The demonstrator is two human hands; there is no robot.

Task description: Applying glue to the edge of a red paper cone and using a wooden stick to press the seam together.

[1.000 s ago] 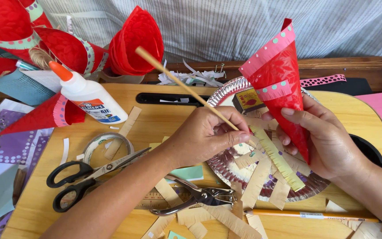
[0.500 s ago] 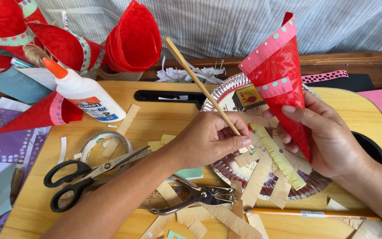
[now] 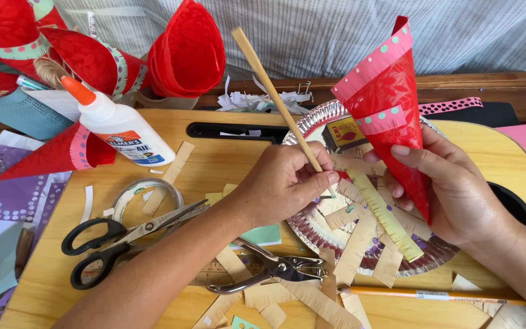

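Note:
My left hand [image 3: 284,183] grips a thin wooden stick [image 3: 272,91] that slants up and to the left, its lower end over a silver paper plate [image 3: 312,125]. My right hand [image 3: 452,189] holds a red paper cone [image 3: 391,100] with pink dotted bands, wide end up and tip pointing down past my palm. Fringed tan and yellow paper strips [image 3: 375,210] lie across the plate under both hands.
On the wooden lap tray [image 3: 226,158] lie black-handled scissors [image 3: 117,234], a tape roll [image 3: 144,195], a hole punch [image 3: 272,271], a pencil [image 3: 433,295] and a white glue bottle [image 3: 123,128]. Several finished red cones [image 3: 187,52] are piled at the back left. Purple patterned paper [image 3: 13,195] sits left.
The stick in my left hand has tilted more upright, its top end swinging to the right. The cone and my right hand have stayed nearly still.

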